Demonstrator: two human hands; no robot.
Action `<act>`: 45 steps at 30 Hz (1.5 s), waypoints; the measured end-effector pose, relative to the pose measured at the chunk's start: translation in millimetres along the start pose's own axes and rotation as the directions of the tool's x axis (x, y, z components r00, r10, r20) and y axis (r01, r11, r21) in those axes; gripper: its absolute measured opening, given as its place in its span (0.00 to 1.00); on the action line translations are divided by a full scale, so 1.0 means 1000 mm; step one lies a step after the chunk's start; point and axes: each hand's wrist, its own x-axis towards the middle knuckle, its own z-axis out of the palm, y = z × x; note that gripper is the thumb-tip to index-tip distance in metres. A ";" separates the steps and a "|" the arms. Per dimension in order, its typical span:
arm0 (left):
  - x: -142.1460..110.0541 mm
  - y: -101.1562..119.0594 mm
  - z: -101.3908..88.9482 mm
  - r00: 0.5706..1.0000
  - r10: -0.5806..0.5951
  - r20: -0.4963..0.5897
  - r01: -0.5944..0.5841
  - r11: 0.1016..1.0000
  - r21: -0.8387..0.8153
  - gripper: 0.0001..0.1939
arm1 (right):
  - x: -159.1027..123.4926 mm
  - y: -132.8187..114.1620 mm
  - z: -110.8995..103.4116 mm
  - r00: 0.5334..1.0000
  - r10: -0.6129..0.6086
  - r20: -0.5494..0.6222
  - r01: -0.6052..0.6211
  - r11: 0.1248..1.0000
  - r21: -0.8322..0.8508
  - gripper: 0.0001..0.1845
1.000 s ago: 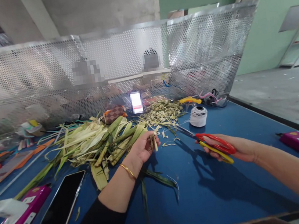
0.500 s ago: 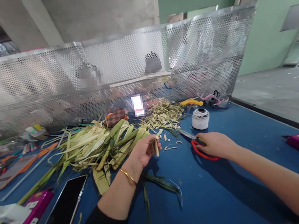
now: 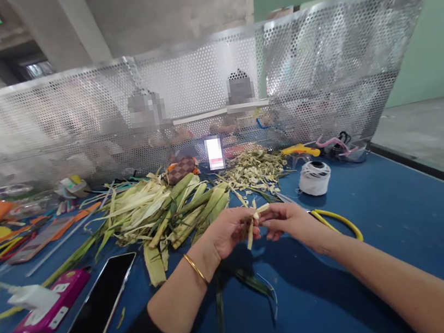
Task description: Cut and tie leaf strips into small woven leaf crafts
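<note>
My left hand (image 3: 231,231), with a gold bangle at the wrist, is closed around a small knot of pale corn husk strips (image 3: 250,234). From the right, my right hand (image 3: 290,223) pinches one end of the same husk strips with thumb and fingertips. Under and behind the right hand, the scissors lie on the blue table; a yellow handle loop (image 3: 347,220) shows, the rest is partly hidden. Left of my hands spreads a heap of long corn husks (image 3: 141,208). Cut husk bits (image 3: 255,168) are piled behind them. Dark green leaf strips (image 3: 250,281) hang or lie below the left hand.
A white thread spool (image 3: 314,178) stands right of the husk bits, near a yellow tool (image 3: 301,150). At left are a black phone (image 3: 96,311), a purple power strip (image 3: 55,303) and loose tools. A perforated metal screen (image 3: 202,81) closes the back; people sit behind it.
My right hand has put the scissors down on the table and moved left to the husk strips in my left hand. The view has turned slightly left.
</note>
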 end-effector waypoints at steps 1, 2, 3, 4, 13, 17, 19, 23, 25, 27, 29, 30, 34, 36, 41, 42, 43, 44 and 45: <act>0.001 -0.002 0.000 1.000 -0.003 0.003 0.003 1.000 0.006 0.09 | -0.001 0.003 -0.001 1.000 0.018 -0.017 -0.018 1.000 0.005 0.15; 0.002 -0.004 0.001 1.000 -0.005 0.004 0.005 1.000 0.009 0.08 | -0.001 0.004 -0.003 0.999 0.037 -0.027 -0.037 0.999 0.003 0.14; 0.003 -0.006 0.001 1.000 -0.009 0.004 0.009 1.000 0.011 0.08 | -0.001 0.005 -0.004 0.998 0.056 -0.034 -0.056 0.998 -0.005 0.14; 0.004 -0.007 0.002 1.000 -0.012 0.003 0.012 1.000 0.013 0.08 | -0.001 0.005 -0.006 0.997 0.070 -0.043 -0.071 0.997 -0.015 0.14; 0.008 -0.013 0.004 1.000 0.020 -0.024 -0.019 0.999 0.035 0.09 | -0.003 -0.002 -0.008 0.985 0.145 -0.091 -0.130 0.980 0.152 0.16; 0.007 -0.013 0.006 0.994 0.069 -0.082 -0.068 0.998 0.014 0.09 | -0.003 -0.002 -0.009 0.988 0.019 -0.155 -0.017 1.000 0.014 0.15; 0.007 -0.013 0.007 0.990 0.091 -0.109 -0.090 0.996 0.008 0.08 | -0.003 -0.002 -0.010 0.975 -0.081 -0.205 0.048 0.986 -0.161 0.13; 0.008 -0.012 0.007 0.982 0.101 -0.157 -0.103 0.995 -0.005 0.09 | -0.005 -0.002 -0.012 0.923 -0.309 -0.228 0.150 0.837 -0.526 0.11; 0.009 -0.013 0.007 0.981 0.098 -0.170 -0.098 0.995 0.008 0.09 | -0.008 -0.004 -0.012 0.885 -0.424 -0.191 0.210 0.731 -0.649 0.10; 0.009 -0.014 0.006 0.981 0.110 -0.162 -0.103 0.993 0.052 0.10 | -0.011 -0.006 -0.012 0.842 -0.524 -0.129 0.280 0.628 -0.726 0.09; 0.009 -0.016 0.007 0.981 0.141 -0.131 -0.124 0.983 0.135 0.10 | -0.014 -0.008 -0.012 0.804 -0.592 -0.045 0.347 0.530 -0.773 0.09; 0.009 -0.016 0.007 0.981 0.163 -0.102 -0.141 0.971 0.191 0.10 | -0.015 -0.009 -0.013 0.796 -0.606 -0.005 0.371 0.494 -0.787 0.09; 0.003 -0.014 0.008 0.973 0.212 0.088 -0.230 0.888 0.399 0.13 | -0.011 -0.010 -0.018 0.837 -0.547 0.006 0.374 0.564 -0.736 0.09; -0.001 -0.011 0.007 0.963 0.198 0.185 -0.259 0.871 0.416 0.14 | -0.007 -0.008 -0.021 0.894 -0.444 -0.060 0.316 0.720 -0.618 0.10; -0.002 -0.009 0.008 0.946 0.257 0.195 -0.310 0.894 0.324 0.11 | 0.003 0.002 -0.020 0.983 -0.122 -0.139 0.097 0.980 -0.176 0.13; 0.000 -0.009 0.009 0.947 0.282 0.152 -0.317 0.898 0.306 0.10 | 0.003 0.004 -0.018 0.985 -0.094 -0.148 0.073 0.988 -0.137 0.13; 0.002 -0.010 0.010 0.946 0.308 0.098 -0.323 0.902 0.287 0.09 | 0.003 0.006 -0.015 0.984 -0.080 -0.158 0.060 0.990 -0.128 0.13; 0.004 -0.012 0.010 0.942 0.334 0.035 -0.330 0.904 0.270 0.09 | 0.003 0.007 -0.013 0.981 -0.085 -0.173 0.059 0.987 -0.149 0.13; 0.006 -0.014 0.011 0.933 0.357 -0.029 -0.338 0.905 0.260 0.09 | 0.002 0.008 -0.010 0.974 -0.116 -0.193 0.075 0.976 -0.205 0.14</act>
